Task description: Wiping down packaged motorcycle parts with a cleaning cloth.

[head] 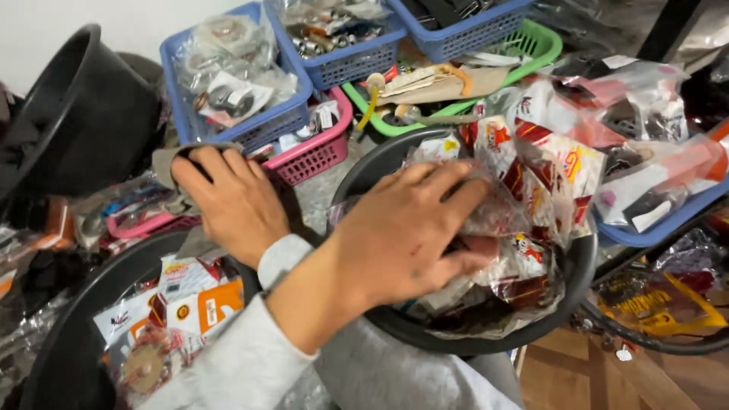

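Packets (531, 190) fill the black tub (581, 266) to its rim. Baskets (304, 114) crowd behind it. Only bare floor (577, 372) at lower right lies open.

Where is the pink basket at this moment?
In the head view, the pink basket sits left of centre, wedged under the blue basket and beside the green basket, just right of the left hand.

Left hand (231, 199) fingertips hidden under cloth (168, 161); packets (531, 190) blurred.

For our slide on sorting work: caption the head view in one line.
Right hand grips clear packets in a black basin; left hand rests near a pink basket.
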